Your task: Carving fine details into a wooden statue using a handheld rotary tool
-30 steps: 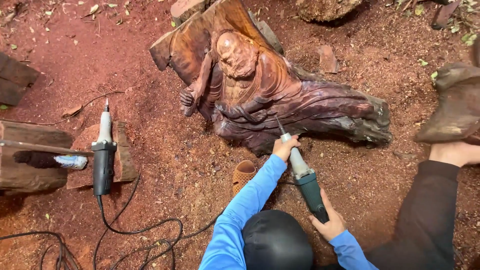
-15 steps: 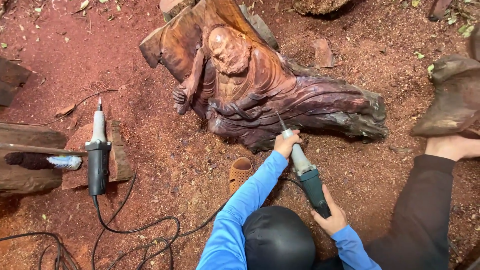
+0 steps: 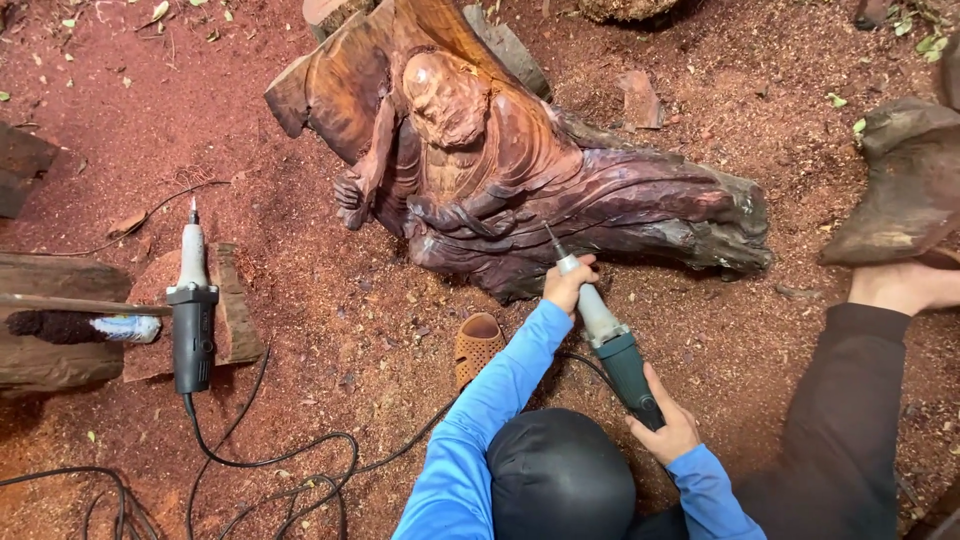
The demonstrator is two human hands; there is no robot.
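Red sawdust ground [image 3: 300,120], gnarled wooden carving [image 3: 500,170]

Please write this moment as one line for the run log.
left hand: grips front of grey-green power carving tool | right hand: holds its rear | bit: at dark carved wooden figure | ground: red sawdust

Single head-worn view, looking steeply down from above a dark-capped head [image 3: 560,475] at the bottom edge, facing forward over red sawdust-covered ground [image 3: 300,180], fairly near, reddish-brown carved wooden figure [image 3: 500,170] filling the upper centre, grey corded rotary tool [image 3: 192,310] at left
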